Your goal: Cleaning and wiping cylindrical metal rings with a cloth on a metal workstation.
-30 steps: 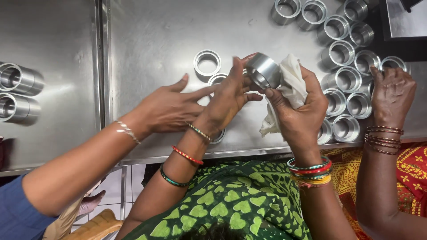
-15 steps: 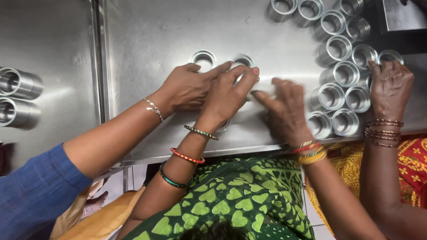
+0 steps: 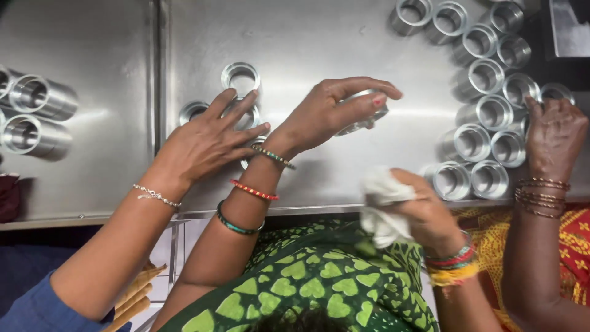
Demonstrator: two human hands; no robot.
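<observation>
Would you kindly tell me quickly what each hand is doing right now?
Left hand: closed around a metal ring.
Right hand: closed on a white cloth.

Four hands show over the steel table: the person's own left hand (image 3: 335, 110) and right hand (image 3: 424, 212), plus two co-workers' hands, one (image 3: 206, 141) at the left and one (image 3: 556, 135) at the right. There is one crumpled white cloth (image 3: 381, 206). One shiny short metal cylinder (image 3: 364, 114) sits under the left hand. Eleven more hollow metal cylinders (image 3: 485, 77) cluster at the upper right. Two longer metal sleeves (image 3: 40, 95) lie at the far left. About three metal rings (image 3: 241, 75) lie centre-left, partly hidden.
</observation>
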